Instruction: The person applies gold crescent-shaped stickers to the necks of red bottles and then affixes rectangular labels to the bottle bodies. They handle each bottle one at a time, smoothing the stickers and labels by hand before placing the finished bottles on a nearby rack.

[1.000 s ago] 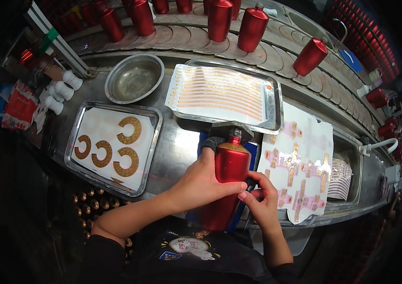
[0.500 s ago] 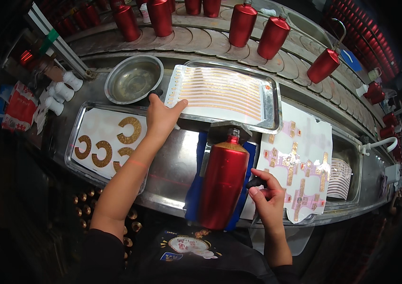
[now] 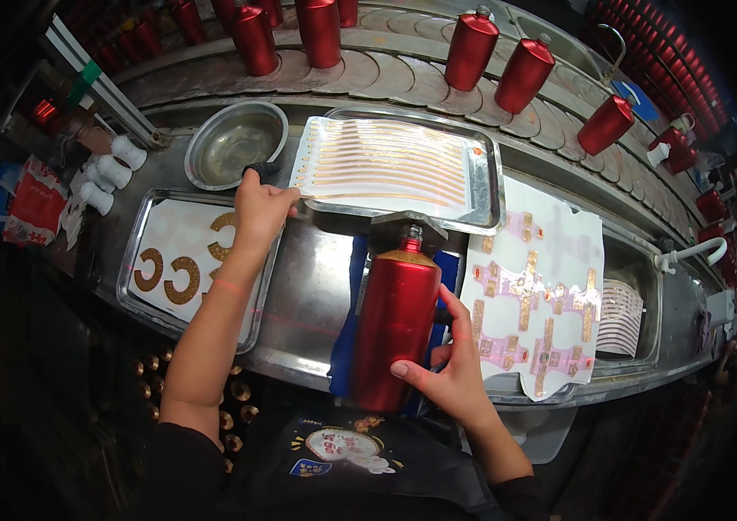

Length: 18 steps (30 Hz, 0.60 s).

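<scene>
A glossy red bottle (image 3: pixel 396 330) with a gold shoulder band leans neck-away over a blue cloth (image 3: pixel 342 347), its neck at a dark metal block (image 3: pixel 407 227). My right hand (image 3: pixel 451 373) grips its right side, thumb across the front; most fingers are behind it. My left hand (image 3: pixel 263 208) pinches at the lower left corner of a white decal sheet (image 3: pixel 386 161), where the lowest gold strip ends. Whether that strip has lifted off the sheet is too small to tell. The sheet lies in a metal tray (image 3: pixel 492 187). Black covers sit on a finger of each hand.
A steel bowl (image 3: pixel 236 146) stands behind my left hand. At left, a tray (image 3: pixel 130 291) holds gold C-shaped decals. A pink-and-gold decal sheet (image 3: pixel 507 347) lies at right, beside a sink (image 3: pixel 646 347). Several red bottles (image 3: pixel 526 74) stand on the conveyor (image 3: pixel 386 74) behind.
My left fingers have gone from resting spread on the sheet's left edge to pinching its lower corner. My right hand has moved left onto the bottle, which has tilted slightly.
</scene>
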Motion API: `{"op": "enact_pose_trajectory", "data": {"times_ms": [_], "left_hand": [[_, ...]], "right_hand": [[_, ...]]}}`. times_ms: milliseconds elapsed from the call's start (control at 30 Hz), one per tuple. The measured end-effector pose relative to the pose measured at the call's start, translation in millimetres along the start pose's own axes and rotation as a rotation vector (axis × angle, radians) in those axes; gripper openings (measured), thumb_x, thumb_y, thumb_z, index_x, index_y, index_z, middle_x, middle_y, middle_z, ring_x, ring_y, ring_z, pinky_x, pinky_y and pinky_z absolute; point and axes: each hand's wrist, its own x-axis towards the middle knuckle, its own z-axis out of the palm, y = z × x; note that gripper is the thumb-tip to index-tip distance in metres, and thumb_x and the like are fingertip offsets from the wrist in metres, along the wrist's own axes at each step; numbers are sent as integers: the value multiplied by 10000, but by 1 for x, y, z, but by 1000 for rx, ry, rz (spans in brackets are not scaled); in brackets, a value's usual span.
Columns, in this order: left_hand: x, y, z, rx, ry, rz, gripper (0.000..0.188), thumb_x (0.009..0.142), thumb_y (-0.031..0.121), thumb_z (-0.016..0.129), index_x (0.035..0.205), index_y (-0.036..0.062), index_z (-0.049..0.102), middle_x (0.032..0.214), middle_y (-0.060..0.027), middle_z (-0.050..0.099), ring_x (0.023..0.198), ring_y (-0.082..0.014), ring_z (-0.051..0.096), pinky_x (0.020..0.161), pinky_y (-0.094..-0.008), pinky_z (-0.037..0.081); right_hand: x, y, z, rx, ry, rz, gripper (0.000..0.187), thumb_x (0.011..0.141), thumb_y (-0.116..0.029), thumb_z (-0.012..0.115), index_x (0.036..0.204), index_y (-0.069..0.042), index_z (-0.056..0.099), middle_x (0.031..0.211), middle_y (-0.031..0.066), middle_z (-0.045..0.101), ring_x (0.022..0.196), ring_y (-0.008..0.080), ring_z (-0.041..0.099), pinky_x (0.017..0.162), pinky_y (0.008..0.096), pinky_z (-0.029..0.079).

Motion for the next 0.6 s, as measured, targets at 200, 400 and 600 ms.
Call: {"op": "enact_pose_trajectory", "data": {"times_ms": [200, 400, 600], "left_hand": [[-21, 49, 3, -286, -167, 296, 364, 841, 24, 753, 863, 28, 390, 748, -88, 678, 659, -96, 630, 601, -244, 509], [-63, 124, 10, -279, -276, 638, 251, 865, 30, 743, 990, 9, 526, 805, -28, 670, 720, -62, 609, 668, -234, 511], [-82, 165, -39, -328, -188, 807, 246, 904, 25, 689, 1132, 27, 600, 838, -37, 661, 737, -94, 618, 656, -217, 472]], "right_hand": [[-1, -2, -1, 58, -32, -16, 1084, 718, -282, 900, 1556, -27, 261, 1399, 167, 523, 856, 107, 594, 586, 221, 449], [0, 1, -3, 216, -135, 38, 1055, 779, -249, 857, 1576, -33, 201, 1395, 169, 511, 812, 83, 619, 568, 184, 452], [4, 15, -8, 290, -218, 16, 1022, 822, -214, 820, 1594, -67, 166, 1463, 189, 448, 821, 82, 637, 585, 179, 478]]}}
